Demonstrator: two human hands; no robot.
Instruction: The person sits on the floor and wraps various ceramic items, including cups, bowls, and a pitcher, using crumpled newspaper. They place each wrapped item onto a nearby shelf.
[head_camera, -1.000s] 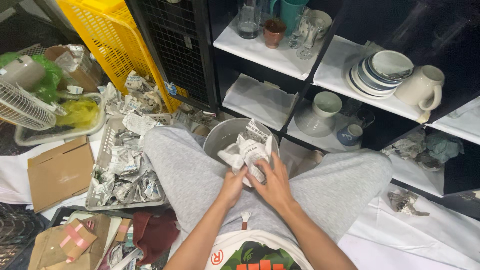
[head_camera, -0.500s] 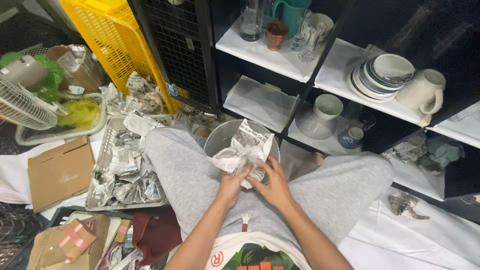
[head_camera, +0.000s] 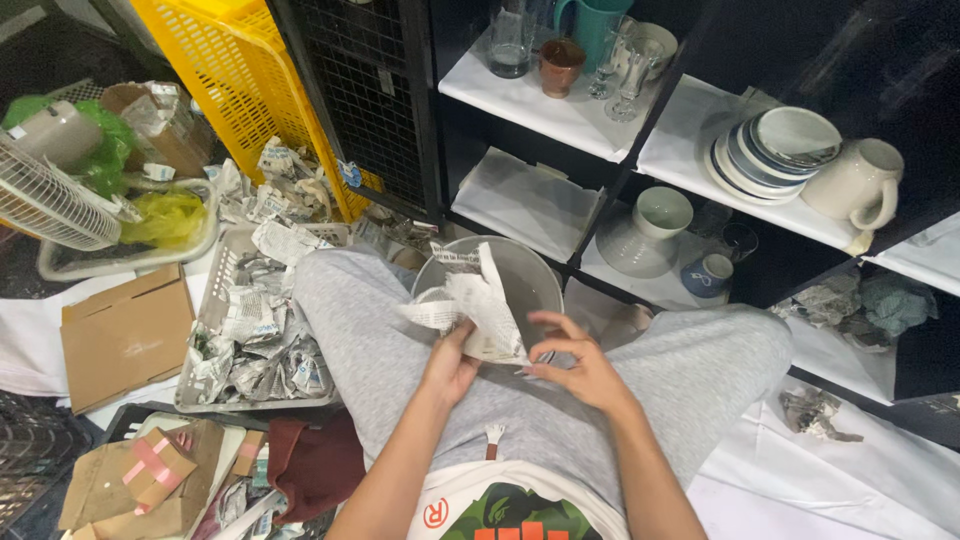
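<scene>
The person sits on the floor with a grey bowl (head_camera: 505, 275) resting between the knees, in front of a black shelf unit (head_camera: 560, 125). The left hand (head_camera: 450, 365) has its fingers closed on a crumpled sheet of newspaper (head_camera: 480, 305), pinching its lower edge; the sheet stands partly over the bowl's rim and partly inside it. The right hand (head_camera: 580, 365) hovers just beside the paper with fingers spread and loose, gripping nothing (its fingertips are near the sheet's lower corner; contact cannot be confirmed).

Risk assessment:
- The bowl is steadied only by the legs; neither hand holds it. A leg shift or a sharp tug on the paper could tip or roll it onto the floor.
- The paper is thin and creased. A one-handed pull may tear it.
- A tray of crumpled paper (head_camera: 255, 340) lies just beside the left thigh, and a white mug (head_camera: 860, 185) and stacked plates (head_camera: 775, 150) sit on the shelf ahead; a wide elbow swing could disturb them.
</scene>
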